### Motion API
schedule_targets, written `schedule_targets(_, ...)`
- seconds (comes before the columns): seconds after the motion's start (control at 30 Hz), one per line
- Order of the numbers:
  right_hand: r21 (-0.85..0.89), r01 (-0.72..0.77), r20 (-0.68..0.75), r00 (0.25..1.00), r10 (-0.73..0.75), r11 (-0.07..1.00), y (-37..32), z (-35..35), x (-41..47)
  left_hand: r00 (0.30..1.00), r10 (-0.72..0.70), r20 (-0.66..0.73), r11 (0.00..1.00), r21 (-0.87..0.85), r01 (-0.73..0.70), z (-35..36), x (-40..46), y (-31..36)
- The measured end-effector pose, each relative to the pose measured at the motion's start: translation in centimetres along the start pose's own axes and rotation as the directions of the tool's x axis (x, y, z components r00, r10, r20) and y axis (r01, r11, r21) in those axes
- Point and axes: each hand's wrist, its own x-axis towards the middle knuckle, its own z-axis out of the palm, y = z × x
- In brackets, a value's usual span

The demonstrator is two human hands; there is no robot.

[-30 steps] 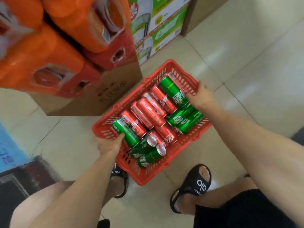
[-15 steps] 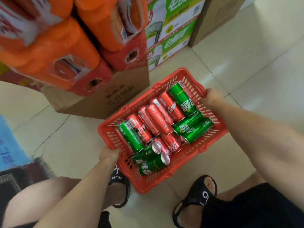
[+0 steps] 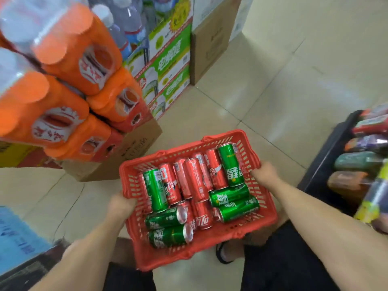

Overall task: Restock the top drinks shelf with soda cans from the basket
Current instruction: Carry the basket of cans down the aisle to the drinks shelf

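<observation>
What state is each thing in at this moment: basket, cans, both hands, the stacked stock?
Red basket: held up off the floor, loaded.
Soda cans: red and green, all lying on their sides in the basket.
Left hand: grips the basket's left rim.
Right hand: grips the right rim.
Orange bottle packs: shrink-wrapped, stacked on a cardboard box.
Green cartons: closed, stacked.

Orange bottle packs (image 3: 63, 85) stacked upper left on a cardboard box (image 3: 117, 162); green-and-white cartons (image 3: 168, 66) behind (print blurred); tiled floor (image 3: 283, 85).
</observation>
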Motion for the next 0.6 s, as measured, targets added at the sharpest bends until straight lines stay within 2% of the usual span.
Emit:
schedule_targets(0.1, 0.040, -0.066, -0.056, 0.996, 0.068, 0.997, 1.5, -4.8, -6.6, 0.997, 0.079, 0.022, 0.987, 0.141, -0.081, -3.7, -4.7, 3.3)
schedule_targets(0.2, 0.074, -0.157, -0.126, 0.978, 0.165, 0.985, 2.8, -9.6, -14.0, 0.984, 0.175, 0.042, 0.964, 0.198, -0.180, -7.4, -10.2, 7.7)
schedule_targets(0.3, 0.176, -0.232, -0.157, 0.953, 0.260, 0.957, 4.2, -13.1, -22.3, 0.951, 0.298, 0.078, 0.904, 0.297, -0.307, -11.2, -15.8, 12.1)
schedule_targets(0.53, 0.517, -0.294, -0.234, 0.855, 0.463, 0.804, 6.1, -15.9, -40.2, 0.785, 0.581, 0.218, 0.648, 0.461, -0.607, -17.6, -27.8, 20.9)
schedule_targets(0.6, 0.634, -0.285, -0.238, 0.813, 0.532, 0.719, 6.8, -15.6, -44.8, 0.709, 0.648, 0.277, 0.527, 0.510, -0.680, -18.4, -31.1, 22.9)
